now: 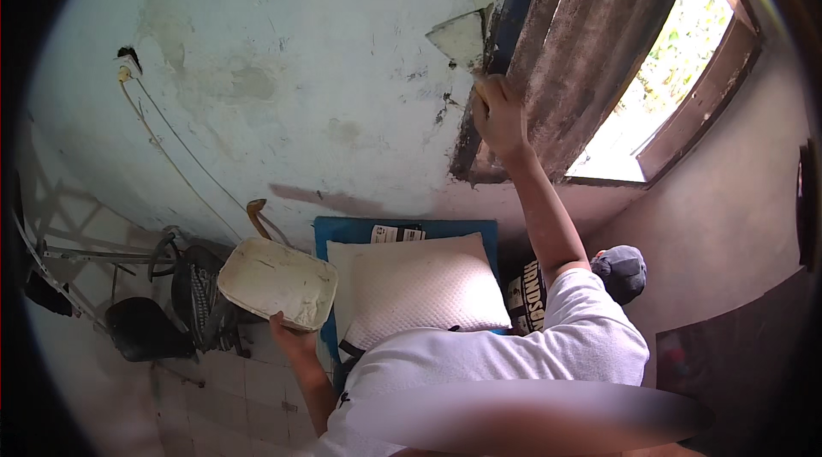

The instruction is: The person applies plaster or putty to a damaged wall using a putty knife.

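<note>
My left hand grips the near rim of a cream rectangular plastic tub, which is tilted so its inside shows. Whitish paste lies smeared in its near right corner. Raised to the wall, my right hand is closed beside the edge of a brown wooden shutter. From its fingers reaches a putty knife with a flat, roughly triangular, pale-smeared blade, close to or against the wall. The fingers hide its handle.
Below the wall a white pillow rests on a blue surface. A dark cap sits to its right. A cable hangs from a wall outlet. Black chairs stand at left, and an open window at right.
</note>
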The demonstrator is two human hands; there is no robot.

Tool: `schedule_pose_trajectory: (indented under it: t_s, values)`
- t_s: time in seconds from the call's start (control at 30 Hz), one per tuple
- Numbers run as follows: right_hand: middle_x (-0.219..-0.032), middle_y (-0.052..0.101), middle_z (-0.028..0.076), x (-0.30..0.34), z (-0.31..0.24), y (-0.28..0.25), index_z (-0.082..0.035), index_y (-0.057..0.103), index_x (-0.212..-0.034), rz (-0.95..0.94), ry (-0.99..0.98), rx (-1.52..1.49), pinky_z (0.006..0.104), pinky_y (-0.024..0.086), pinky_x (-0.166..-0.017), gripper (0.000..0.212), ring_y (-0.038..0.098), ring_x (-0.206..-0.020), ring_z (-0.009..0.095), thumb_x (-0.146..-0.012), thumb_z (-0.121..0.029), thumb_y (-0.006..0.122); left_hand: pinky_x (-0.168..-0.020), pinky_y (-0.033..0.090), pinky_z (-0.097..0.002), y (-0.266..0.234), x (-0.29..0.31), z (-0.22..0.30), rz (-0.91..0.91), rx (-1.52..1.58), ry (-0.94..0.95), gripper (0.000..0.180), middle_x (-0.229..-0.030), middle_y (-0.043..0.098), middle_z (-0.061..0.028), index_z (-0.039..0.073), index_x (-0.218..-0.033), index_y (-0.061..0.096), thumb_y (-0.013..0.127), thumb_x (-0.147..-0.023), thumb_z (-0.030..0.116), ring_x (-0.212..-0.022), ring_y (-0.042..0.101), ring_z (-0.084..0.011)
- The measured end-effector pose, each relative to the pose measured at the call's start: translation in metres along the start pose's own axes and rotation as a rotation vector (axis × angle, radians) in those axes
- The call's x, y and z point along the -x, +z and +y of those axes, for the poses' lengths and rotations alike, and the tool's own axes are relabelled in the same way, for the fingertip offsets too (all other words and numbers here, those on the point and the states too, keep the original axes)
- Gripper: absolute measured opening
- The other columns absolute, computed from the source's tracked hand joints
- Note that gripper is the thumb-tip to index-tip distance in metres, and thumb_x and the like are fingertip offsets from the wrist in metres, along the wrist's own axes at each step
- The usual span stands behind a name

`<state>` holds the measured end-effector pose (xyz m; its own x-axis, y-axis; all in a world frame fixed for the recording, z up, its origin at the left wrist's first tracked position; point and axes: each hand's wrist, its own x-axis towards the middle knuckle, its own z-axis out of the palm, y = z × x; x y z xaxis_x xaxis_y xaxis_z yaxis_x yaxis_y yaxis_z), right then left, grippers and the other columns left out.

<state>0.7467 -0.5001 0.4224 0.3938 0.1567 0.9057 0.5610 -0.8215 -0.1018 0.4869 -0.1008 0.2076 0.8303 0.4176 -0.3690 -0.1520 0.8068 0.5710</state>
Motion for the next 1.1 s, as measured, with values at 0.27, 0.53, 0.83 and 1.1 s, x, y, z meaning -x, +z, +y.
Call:
schedule_pose_trajectory:
  t_s: [0.27,0.53,0.83,1.1]
  values:
    - [-0.098,0.059,0.012,-0.047,0.004,-0.004,-0.01,0.057,-0.116,0.08,0.043,0.099,0.0442,0.053,-0.068,0.032,0.062,-0.084,0.034,-0.084,-0.007,0.06,-0.102,0.04,-0.0579,-0.001,-0.01,-0.006,-0.061,-0.006,0.037,0.077,-0.142,0.04,-0.0158,0.009,-0.146,0.031,0.054,-0.076,0.031,-0.132,0.041,-0.0387]
    - [-0.098,0.06,0.019,0.013,-0.022,0.012,-0.008,0.057,-0.12,-0.004,0.089,-0.042,0.0456,0.051,-0.072,0.036,0.061,-0.082,0.041,-0.084,-0.006,0.063,-0.102,0.04,-0.0594,0.008,0.002,-0.002,-0.046,0.04,-0.01,0.074,-0.143,0.041,-0.0162,0.008,-0.146,0.033,0.052,-0.078,0.031,-0.131,0.042,-0.0391]
    - [-0.096,0.059,0.014,0.029,-0.061,-0.026,-0.004,0.047,-0.134,-0.073,0.744,-1.436,0.024,0.042,-0.048,0.036,0.053,-0.065,0.013,-0.098,-0.006,0.044,-0.097,0.048,-0.0476,0.013,0.008,0.002,-0.238,-0.05,0.164,0.055,-0.135,0.05,-0.0179,-0.002,-0.136,0.042,0.053,-0.09,0.027,-0.12,0.054,-0.0333]
    - [-0.088,0.058,0.011,0.083,-0.116,-0.012,-0.002,0.047,-0.131,-0.356,0.825,-1.846,0.0237,0.033,-0.044,0.036,0.041,-0.052,0.011,-0.097,-0.009,0.043,-0.105,0.042,-0.0483,0.088,-0.001,0.001,-0.449,0.137,-0.01,0.059,-0.135,0.053,-0.0154,0.0,-0.136,0.044,0.059,-0.085,0.024,-0.122,0.053,-0.0334]
